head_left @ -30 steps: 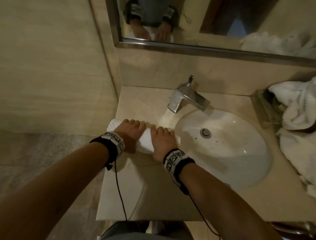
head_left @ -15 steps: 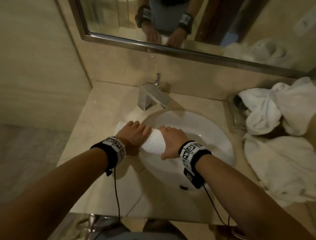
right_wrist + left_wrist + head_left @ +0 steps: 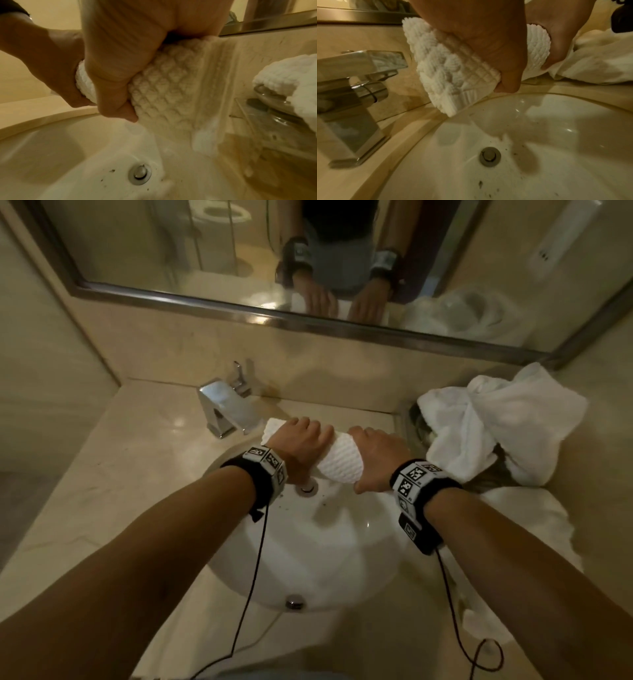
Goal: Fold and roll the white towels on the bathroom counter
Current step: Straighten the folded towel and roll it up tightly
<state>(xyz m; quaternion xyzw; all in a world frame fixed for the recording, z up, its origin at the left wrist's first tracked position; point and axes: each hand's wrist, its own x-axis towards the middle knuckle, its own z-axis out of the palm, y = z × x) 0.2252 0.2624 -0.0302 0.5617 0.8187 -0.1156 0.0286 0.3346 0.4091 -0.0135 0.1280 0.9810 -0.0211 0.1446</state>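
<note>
White towel roll [image 3: 337,458] above sink rim [image 3: 219,465]

rolled towel [image 3: 339,460] ends hidden under hands, tray [image 3: 416,422] mostly covered by towels [image 3: 496,419]

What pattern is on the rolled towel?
White waffle weave on the rolled towel, clearest in the left wrist view.
</note>
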